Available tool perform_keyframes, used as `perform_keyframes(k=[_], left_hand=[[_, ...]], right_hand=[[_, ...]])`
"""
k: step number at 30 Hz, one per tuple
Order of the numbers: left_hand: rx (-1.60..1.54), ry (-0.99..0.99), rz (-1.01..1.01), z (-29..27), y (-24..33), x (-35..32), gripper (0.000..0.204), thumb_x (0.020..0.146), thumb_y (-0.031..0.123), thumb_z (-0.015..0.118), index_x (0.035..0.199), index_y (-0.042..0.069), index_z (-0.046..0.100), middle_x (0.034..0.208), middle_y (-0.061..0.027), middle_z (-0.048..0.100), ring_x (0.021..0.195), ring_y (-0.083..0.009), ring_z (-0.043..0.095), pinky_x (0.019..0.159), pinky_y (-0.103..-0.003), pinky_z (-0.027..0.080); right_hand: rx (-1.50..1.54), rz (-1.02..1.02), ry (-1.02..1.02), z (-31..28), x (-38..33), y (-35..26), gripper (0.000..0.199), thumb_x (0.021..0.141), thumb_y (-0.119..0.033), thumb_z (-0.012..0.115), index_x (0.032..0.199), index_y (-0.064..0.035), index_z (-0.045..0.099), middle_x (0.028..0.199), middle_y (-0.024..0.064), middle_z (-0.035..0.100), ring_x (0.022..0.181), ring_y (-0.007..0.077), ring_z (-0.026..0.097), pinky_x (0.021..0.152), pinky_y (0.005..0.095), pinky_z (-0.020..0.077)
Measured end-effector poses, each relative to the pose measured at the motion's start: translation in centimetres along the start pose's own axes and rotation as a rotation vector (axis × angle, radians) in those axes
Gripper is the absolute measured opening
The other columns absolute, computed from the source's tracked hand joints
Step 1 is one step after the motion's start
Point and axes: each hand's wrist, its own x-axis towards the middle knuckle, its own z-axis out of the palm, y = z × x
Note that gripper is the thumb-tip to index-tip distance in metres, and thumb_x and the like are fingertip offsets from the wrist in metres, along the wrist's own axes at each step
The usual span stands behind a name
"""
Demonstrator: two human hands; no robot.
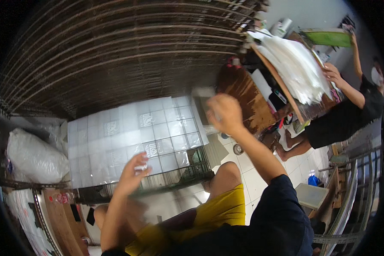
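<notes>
Translucent plastic sheets point(128, 132) with white print lie flat over a wire rack shelf point(187, 164) in front of me, and the wire grid shows through them. My left hand point(134, 173) hovers at the near edge of the sheets, its bent fingers apart and nothing visible in them. Beyond the right end of the sheets, my right hand point(227, 114) is raised with curled fingers. Motion blurs it, so whether it holds anything cannot be made out. Above the sheets rise the many stacked wire shelves point(128, 47) of the drying rack.
A bulging white plastic bag point(37, 155) sits left of the rack. At right, a co-worker point(345, 111) reaches over a table piled with white plastic sheets point(292, 64) and lifts a green-faced frame point(333, 38). A wooden board point(245, 98) stands between us. Metal shelving point(354, 205) is at lower right.
</notes>
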Motion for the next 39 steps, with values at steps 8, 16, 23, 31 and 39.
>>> perform_keyframes(k=[8,16,23,31,39], left_hand=[[0.49,-0.198,-0.077,7.1,-2.0,-11.9,0.053,0.078,0.024,0.066,0.125,0.008,0.047,0.113,-0.0116,0.057,0.099,-0.02,0.056,0.084,-0.033,0.045],[0.533,0.105,-0.136,5.9,-7.8,-11.0,0.056,0.078,0.032,0.066,0.126,0.012,0.047,0.105,-0.0192,0.06,0.089,-0.0279,0.061,0.073,-0.036,0.049],[0.591,0.099,-0.023,6.7,-7.4,-11.0,0.052,0.076,0.031,0.067,0.12,0.009,0.051,0.106,-0.0193,0.059,0.086,-0.0281,0.062,0.074,-0.037,0.05],[0.485,0.127,0.033,7.0,-7.0,-9.1,0.054,0.074,0.029,0.071,0.12,0.006,0.051,0.098,-0.0136,0.061,0.086,-0.0209,0.061,0.074,-0.033,0.048],[-0.198,-0.205,-0.011,14.5,11.0,-3.6,0.087,0.076,0.027,0.071,0.141,0.009,0.015,0.099,-0.0124,0.059,0.073,-0.0128,0.055,0.061,-0.025,0.047]], right_hand=[[-0.915,0.485,0.393,-19.3,1.9,15.4,0.049,0.07,-0.029,0.065,0.116,-0.0146,0.054,0.128,0.0105,0.045,0.122,0.0327,0.035,0.093,0.0495,0.0344],[-0.855,0.814,-0.017,-21.6,3.2,21.5,0.028,0.08,-0.02,0.05,0.105,-0.0173,0.062,0.094,0.0109,0.065,0.093,0.0277,0.059,0.083,0.0469,0.041],[-0.832,0.649,0.568,-25.2,5.5,17.2,0.023,0.08,-0.017,0.05,0.1,-0.0179,0.062,0.088,0.0101,0.065,0.081,0.0292,0.061,0.072,0.0416,0.0452],[-0.867,0.296,0.713,-38.6,10.4,7.8,0.026,0.082,-0.02,0.051,0.104,-0.0178,0.062,0.092,0.0082,0.065,0.088,0.0276,0.062,0.076,0.0384,0.0473],[-0.436,0.003,0.672,-43.4,10.6,-1.1,0.024,0.087,-0.016,0.052,0.104,-0.0027,0.062,0.088,0.006,0.065,0.08,0.0101,0.057,0.076,0.0223,0.0425]])
